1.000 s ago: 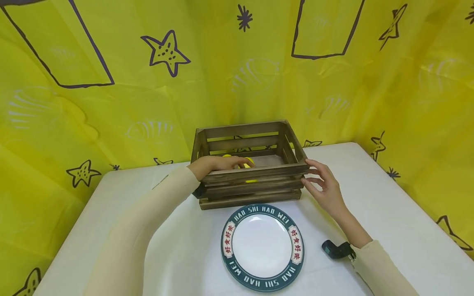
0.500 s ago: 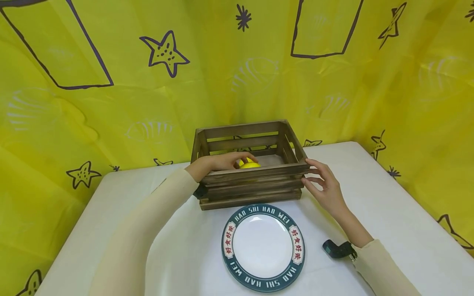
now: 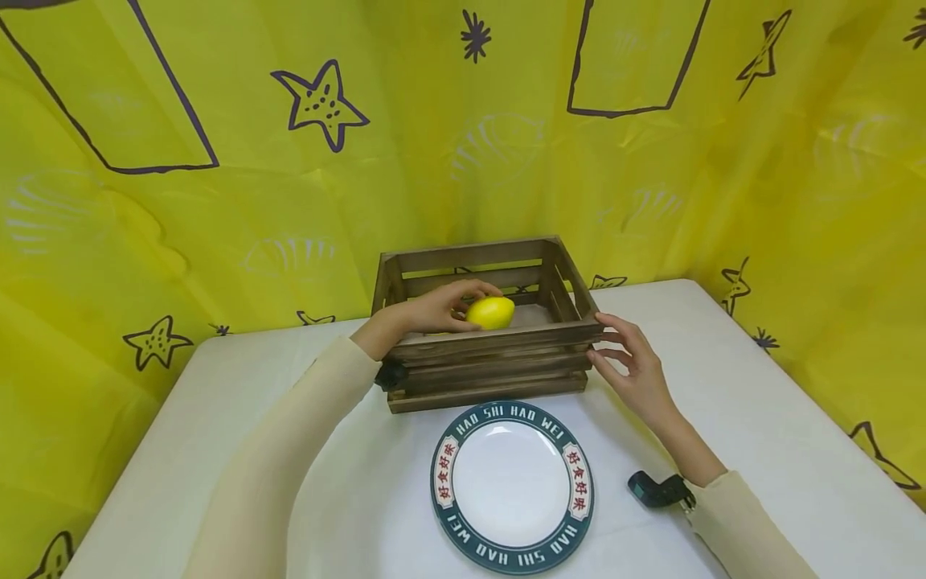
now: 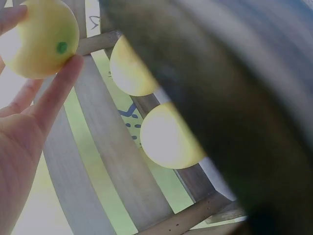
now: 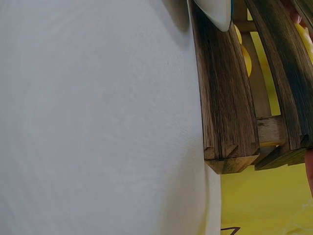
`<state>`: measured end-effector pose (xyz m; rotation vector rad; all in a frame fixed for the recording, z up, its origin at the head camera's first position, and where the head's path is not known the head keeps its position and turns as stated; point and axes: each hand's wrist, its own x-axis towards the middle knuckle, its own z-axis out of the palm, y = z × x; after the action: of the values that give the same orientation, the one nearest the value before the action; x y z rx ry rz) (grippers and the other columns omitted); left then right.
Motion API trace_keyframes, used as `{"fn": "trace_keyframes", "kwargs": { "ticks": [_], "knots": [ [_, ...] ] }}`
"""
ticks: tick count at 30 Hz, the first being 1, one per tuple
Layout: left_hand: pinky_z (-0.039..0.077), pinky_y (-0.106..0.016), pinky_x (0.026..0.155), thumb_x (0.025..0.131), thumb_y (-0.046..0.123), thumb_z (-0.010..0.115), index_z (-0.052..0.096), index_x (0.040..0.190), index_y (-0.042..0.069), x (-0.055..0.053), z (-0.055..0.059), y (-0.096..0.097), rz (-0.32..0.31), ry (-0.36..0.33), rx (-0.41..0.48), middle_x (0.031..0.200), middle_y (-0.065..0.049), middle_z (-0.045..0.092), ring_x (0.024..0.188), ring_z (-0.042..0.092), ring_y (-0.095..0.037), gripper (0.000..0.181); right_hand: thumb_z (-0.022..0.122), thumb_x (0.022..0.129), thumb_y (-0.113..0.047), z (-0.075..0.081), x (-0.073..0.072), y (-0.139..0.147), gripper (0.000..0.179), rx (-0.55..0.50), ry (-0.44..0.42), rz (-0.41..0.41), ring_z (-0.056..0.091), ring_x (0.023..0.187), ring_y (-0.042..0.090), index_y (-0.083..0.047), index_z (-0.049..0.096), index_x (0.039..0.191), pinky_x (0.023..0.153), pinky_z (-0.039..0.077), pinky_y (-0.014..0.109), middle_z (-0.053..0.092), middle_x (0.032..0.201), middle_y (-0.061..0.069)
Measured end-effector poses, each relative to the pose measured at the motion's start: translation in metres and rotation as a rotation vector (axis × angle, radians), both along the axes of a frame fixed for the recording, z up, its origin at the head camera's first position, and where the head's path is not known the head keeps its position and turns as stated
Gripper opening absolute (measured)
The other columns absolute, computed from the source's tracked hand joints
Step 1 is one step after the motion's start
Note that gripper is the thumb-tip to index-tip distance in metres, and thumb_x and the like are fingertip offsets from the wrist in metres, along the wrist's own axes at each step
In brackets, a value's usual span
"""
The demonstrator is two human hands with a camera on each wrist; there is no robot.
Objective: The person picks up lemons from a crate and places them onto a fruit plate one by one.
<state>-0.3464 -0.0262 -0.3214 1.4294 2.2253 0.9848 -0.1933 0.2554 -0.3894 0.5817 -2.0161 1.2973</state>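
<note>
My left hand (image 3: 440, 307) pinches a bright yellow lemon (image 3: 491, 313) between thumb and fingers, at the height of the crate's front rim. In the left wrist view this lemon (image 4: 44, 36) shows a small green spot at its end. Two more lemons, one rounded lemon (image 4: 168, 137) and another lemon (image 4: 128, 68), lie lower inside the slatted crate. The brown wooden crate (image 3: 492, 367) stands at the back of the table. At its front right corner, my right hand (image 3: 638, 378) touches the rim and slats with its fingertips.
A round white plate (image 3: 512, 482) with a dark green lettered rim lies just in front of the crate. The white-covered table (image 3: 347, 482) ends against a yellow patterned curtain (image 3: 434, 161). A black wrist camera (image 3: 657, 489) sits at the right wrist.
My left hand has risen inside the crate, bringing the lemon up from mostly hidden behind the front slats into plain view. The right hand stays at the corner; the plate has not moved.
</note>
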Motion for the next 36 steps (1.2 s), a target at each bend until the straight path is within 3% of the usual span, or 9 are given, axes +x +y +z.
{"fn": "trace_keyframes", "kwargs": {
  "ticks": [3, 7, 12, 16, 21, 29, 36],
  "knots": [
    [0.048, -0.045, 0.101, 0.088, -0.001, 0.068, 0.044, 0.138, -0.002, 0.002, 0.000, -0.002, 0.008, 0.019, 0.029, 0.139, -0.021, 0.046, 0.123, 0.048, -0.035, 0.055, 0.063, 0.071, 0.032, -0.001, 0.000, -0.001, 0.062, -0.005, -0.002, 0.005, 0.056, 0.103, -0.001, 0.015, 0.046, 0.128, 0.082, 0.050, 0.011, 0.051, 0.128, -0.007],
    [0.050, -0.042, 0.098, 0.088, 0.000, 0.069, 0.045, 0.138, -0.001, 0.005, 0.004, -0.002, 0.030, 0.029, 0.051, 0.134, -0.020, 0.046, 0.119, 0.048, -0.034, 0.056, 0.062, 0.071, 0.033, -0.001, -0.001, -0.002, 0.063, -0.005, 0.012, 0.004, 0.056, 0.103, -0.001, 0.014, 0.046, 0.129, 0.082, 0.050, 0.011, 0.052, 0.127, -0.001],
    [0.052, -0.039, 0.096, 0.088, 0.002, 0.070, 0.046, 0.140, 0.005, 0.008, 0.009, -0.003, 0.106, 0.058, 0.054, 0.131, -0.018, 0.045, 0.116, 0.047, -0.030, 0.058, 0.062, 0.072, 0.032, 0.002, -0.002, -0.001, 0.064, -0.006, 0.024, 0.005, 0.056, 0.103, 0.000, 0.013, 0.046, 0.131, 0.083, 0.050, 0.011, 0.052, 0.126, 0.006],
    [0.052, -0.040, 0.096, 0.088, 0.005, 0.071, 0.045, 0.142, 0.008, 0.011, 0.010, -0.007, 0.161, 0.082, 0.053, 0.133, -0.016, 0.043, 0.117, 0.046, -0.028, 0.060, 0.062, 0.072, 0.033, 0.000, -0.002, -0.002, 0.063, -0.017, 0.018, 0.018, 0.056, 0.102, 0.000, 0.015, 0.046, 0.130, 0.083, 0.050, 0.011, 0.051, 0.127, -0.005],
    [0.052, -0.038, 0.095, 0.088, 0.005, 0.071, 0.047, 0.141, 0.008, 0.016, 0.008, -0.010, 0.173, 0.107, 0.068, 0.133, -0.016, 0.043, 0.118, 0.044, -0.027, 0.059, 0.061, 0.071, 0.034, -0.002, -0.003, -0.002, 0.062, -0.019, 0.021, 0.032, 0.057, 0.102, 0.001, 0.018, 0.044, 0.128, 0.082, 0.050, 0.010, 0.047, 0.128, -0.017],
    [0.053, -0.032, 0.093, 0.086, 0.002, 0.072, 0.049, 0.139, 0.010, 0.025, 0.009, -0.014, 0.242, 0.161, 0.111, 0.131, -0.017, 0.042, 0.117, 0.046, -0.028, 0.059, 0.060, 0.071, 0.034, -0.002, -0.002, -0.004, 0.061, -0.023, 0.009, 0.034, 0.056, 0.102, -0.001, 0.019, 0.043, 0.128, 0.082, 0.050, 0.010, 0.047, 0.127, -0.017],
    [0.053, -0.034, 0.093, 0.085, 0.000, 0.072, 0.050, 0.138, 0.007, 0.029, 0.010, -0.018, 0.248, 0.184, 0.191, 0.130, -0.018, 0.042, 0.117, 0.048, -0.029, 0.058, 0.062, 0.071, 0.033, -0.023, -0.015, 0.007, 0.066, -0.011, -0.009, 0.004, 0.054, 0.104, -0.003, 0.014, 0.044, 0.132, 0.083, 0.049, 0.009, 0.046, 0.128, -0.018]
  ]
}}
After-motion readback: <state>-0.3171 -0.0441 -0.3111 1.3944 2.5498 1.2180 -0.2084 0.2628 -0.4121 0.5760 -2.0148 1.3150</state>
